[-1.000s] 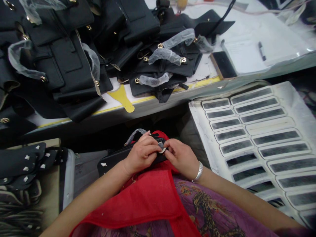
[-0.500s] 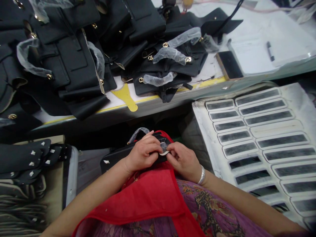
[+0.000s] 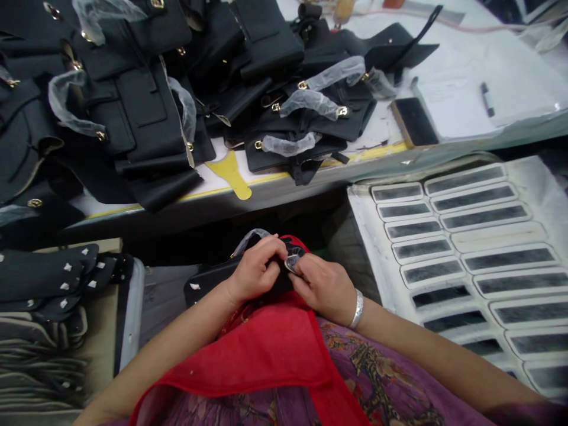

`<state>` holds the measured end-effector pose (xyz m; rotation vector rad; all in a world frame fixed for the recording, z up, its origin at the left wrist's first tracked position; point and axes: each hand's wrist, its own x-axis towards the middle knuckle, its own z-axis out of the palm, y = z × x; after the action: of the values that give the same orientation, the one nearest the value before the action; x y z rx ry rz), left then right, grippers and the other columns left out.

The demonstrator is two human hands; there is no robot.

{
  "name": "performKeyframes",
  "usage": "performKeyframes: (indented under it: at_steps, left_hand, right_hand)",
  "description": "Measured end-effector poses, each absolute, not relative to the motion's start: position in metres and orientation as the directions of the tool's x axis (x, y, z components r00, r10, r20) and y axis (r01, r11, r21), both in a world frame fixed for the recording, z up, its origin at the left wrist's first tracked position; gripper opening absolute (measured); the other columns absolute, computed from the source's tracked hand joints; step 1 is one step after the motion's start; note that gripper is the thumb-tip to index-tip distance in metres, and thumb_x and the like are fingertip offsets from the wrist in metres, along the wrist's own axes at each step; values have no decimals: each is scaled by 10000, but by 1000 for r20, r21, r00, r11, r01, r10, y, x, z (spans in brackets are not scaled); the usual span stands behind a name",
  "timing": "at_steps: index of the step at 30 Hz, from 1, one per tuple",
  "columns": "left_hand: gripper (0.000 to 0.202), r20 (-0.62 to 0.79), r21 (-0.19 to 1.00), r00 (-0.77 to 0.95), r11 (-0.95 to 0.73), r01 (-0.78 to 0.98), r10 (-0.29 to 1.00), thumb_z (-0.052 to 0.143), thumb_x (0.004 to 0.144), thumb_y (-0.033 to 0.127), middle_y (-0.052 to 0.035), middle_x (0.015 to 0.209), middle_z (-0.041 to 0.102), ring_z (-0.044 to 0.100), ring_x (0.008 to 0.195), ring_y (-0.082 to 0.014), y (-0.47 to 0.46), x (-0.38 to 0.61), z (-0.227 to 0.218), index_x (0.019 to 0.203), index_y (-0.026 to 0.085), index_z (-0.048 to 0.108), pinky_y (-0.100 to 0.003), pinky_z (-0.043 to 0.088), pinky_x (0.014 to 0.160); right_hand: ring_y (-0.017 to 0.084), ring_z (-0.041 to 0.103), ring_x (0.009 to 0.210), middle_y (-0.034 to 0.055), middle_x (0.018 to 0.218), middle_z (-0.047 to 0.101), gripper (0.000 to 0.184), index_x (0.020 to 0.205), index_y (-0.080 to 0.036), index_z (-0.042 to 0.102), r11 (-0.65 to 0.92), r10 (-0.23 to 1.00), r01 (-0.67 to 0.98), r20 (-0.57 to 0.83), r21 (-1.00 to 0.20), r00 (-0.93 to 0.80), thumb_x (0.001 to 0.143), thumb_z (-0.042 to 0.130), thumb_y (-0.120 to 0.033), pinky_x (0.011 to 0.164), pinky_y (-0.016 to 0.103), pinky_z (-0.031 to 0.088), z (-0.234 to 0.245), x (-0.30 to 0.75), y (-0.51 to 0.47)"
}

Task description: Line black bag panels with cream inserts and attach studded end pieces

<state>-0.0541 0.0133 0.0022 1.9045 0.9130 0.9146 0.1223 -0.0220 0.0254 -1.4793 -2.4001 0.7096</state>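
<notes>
A black handbag (image 3: 208,281) lies across my lap on a red apron (image 3: 266,349). My left hand (image 3: 255,272) is closed on the bag's top edge. My right hand (image 3: 323,287) pinches a small round piece with a clear film (image 3: 291,260) at that same edge, right against my left thumb. The bag's plastic-wrapped handle (image 3: 251,238) loops up behind my left fingers. A silver bangle (image 3: 356,309) sits on my right wrist.
A heap of black handbags (image 3: 146,100) with wrapped handles covers the workbench ahead. A yellow template (image 3: 228,171), a phone (image 3: 415,121) and papers with a pen (image 3: 486,97) lie there too. A white tray of dark strips (image 3: 470,236) stands at right. Stacked black cut pieces (image 3: 48,278) are at left.
My right thumb and fingers have closed in over the small round piece, pressing it nearer my left hand. The view has shifted slightly down and right.
</notes>
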Motion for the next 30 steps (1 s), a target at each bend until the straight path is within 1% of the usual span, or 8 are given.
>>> performKeyframes:
  at_steps: [3, 7, 11, 13, 17, 21, 27, 30]
  left_hand:
    - [293, 236, 893, 441, -372, 252, 866, 391, 700, -25, -37, 886, 586, 551, 895, -152, 14, -55, 0, 855, 180, 531, -382, 443, 912]
    - [335, 233, 893, 440, -370, 255, 867, 381, 678, -40, -39, 896, 579, 547, 894, -158, 13, -56, -1, 875, 183, 535, -347, 462, 839]
    - [338, 249, 897, 402, -366, 248, 881, 373, 683, -42, -30, 878, 577, 546, 886, -152, 12, -58, -1, 870, 179, 549, -336, 455, 840]
    - [345, 244, 899, 373, -353, 258, 895, 363, 689, -39, -30, 882, 578, 546, 891, -151, 12, -58, -1, 875, 177, 558, -334, 453, 843]
    - [354, 227, 901, 323, -324, 288, 919, 351, 705, -23, -33, 899, 588, 554, 894, -150, 12, -56, 2, 901, 177, 566, -330, 464, 831]
    - [327, 223, 905, 267, -301, 301, 937, 347, 738, -2, -31, 897, 595, 567, 886, -144, 10, -52, 4, 891, 180, 570, -322, 478, 818]
    - [231, 131, 959, 142, -162, 232, 981, 368, 845, 102, -46, 936, 590, 598, 879, -151, 8, -51, 1, 947, 180, 560, -339, 500, 830]
    - [228, 156, 954, 94, -174, 243, 983, 378, 891, 221, -83, 1065, 570, 599, 951, -177, 8, -69, 12, 1050, 175, 536, -367, 492, 872]
  right_hand:
    - [146, 542, 703, 51, 808, 589, 164, 833, -159, 555, 313, 915, 813, -73, -492, -396, 870, 453, -281, 588, 250, 349, 26, 123, -25]
    - [170, 579, 751, 73, 894, 620, 234, 974, -145, 556, 169, 924, 871, -234, -461, -302, 839, 516, -332, 607, 257, 367, 34, 123, -19]
    - [167, 586, 659, 52, 752, 646, 216, 829, -167, 587, 115, 857, 884, -405, -452, -319, 831, 515, -372, 572, 259, 339, 39, 119, -7]
    - [148, 574, 628, 43, 727, 643, 217, 773, -174, 586, 124, 860, 873, -388, -472, -332, 852, 476, -343, 565, 253, 326, 39, 116, -6]
    - [144, 560, 636, 49, 717, 629, 205, 779, -160, 580, 247, 891, 852, -237, -462, -387, 860, 439, -284, 579, 259, 312, 38, 106, -14]
    - [136, 533, 605, 44, 679, 600, 207, 745, -157, 555, 317, 886, 818, -158, -480, -436, 860, 423, -267, 568, 261, 302, 39, 99, -25]
    - [99, 469, 548, -4, 602, 534, 221, 650, -178, 471, 266, 893, 678, -90, -685, -441, 851, 455, -269, 544, 229, 307, 35, 96, -26]
    - [101, 490, 562, -2, 628, 552, 210, 680, -176, 485, 212, 899, 674, -128, -708, -418, 856, 461, -288, 535, 219, 318, 37, 104, -23]
